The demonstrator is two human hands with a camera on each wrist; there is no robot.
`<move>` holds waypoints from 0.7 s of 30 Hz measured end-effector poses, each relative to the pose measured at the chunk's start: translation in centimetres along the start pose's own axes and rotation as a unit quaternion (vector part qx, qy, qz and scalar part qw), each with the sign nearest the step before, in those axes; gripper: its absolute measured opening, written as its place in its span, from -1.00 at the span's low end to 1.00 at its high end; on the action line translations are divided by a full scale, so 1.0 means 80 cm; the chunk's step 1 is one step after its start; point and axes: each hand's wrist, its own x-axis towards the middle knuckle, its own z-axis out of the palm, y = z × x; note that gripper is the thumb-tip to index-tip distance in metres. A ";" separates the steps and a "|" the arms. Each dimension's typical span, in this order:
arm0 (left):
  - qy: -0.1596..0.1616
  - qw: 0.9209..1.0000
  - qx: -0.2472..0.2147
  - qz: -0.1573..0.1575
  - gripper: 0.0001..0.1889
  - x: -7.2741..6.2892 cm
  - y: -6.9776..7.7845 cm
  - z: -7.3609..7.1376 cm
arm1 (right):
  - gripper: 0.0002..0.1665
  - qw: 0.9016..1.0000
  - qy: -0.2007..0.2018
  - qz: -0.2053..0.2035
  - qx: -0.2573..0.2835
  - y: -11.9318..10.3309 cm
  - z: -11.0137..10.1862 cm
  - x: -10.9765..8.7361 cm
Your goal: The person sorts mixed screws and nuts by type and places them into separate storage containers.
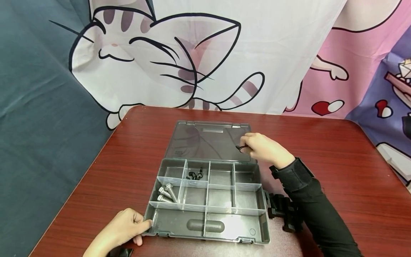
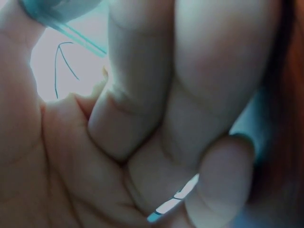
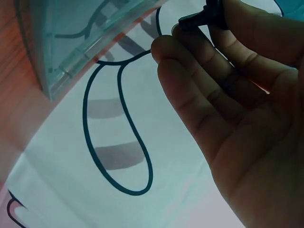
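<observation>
Bench (image 1: pixel 346 171): I look down on a reddish-brown, wood-grained top, paler with glare along its near side, its far corners rounded.
Left hand (image 1: pixel 123 227): I have it clamped on the near left corner of the compartment box (image 1: pixel 237 228), thumb at the rim and the other fingers curled in; the left wrist view is mostly those bent fingers, close up.
Front row: two wide compartments side by side, nearest me.
Dark object (image 1: pixel 280 207): it sits on the bench just right of the box, partly hidden by a black sleeve (image 1: pixel 316 210); I cannot tell what it is.
Bolts (image 1: pixel 167 192): a few silvery ones lie in the leftmost compartment of the middle row.
Black pieces (image 1: pixel 195 175): small, bunched in the back row, second compartment from the left.
Right hand (image 1: pixel 264 148): thumb and fingers come together in a pinch on a small black part (image 3: pixel 202 20), which I hold above the right side of the lid (image 1: pixel 205 146).
Lid: grey and see-through, swung back on the box's far side.
Cloth (image 1: pixel 289 43): printed hangings close off the room behind the bench, grey-teal at the left, white with a cartoon cat (image 1: pixel 135 78) in the middle, then pink and violet-blue.
</observation>
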 end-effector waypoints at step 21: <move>-0.008 1.000 -0.012 0.000 -0.54 0.001 -0.001 -0.001 | -0.84 1.000 -0.007 -0.029 -0.007 -0.031 0.005 0.025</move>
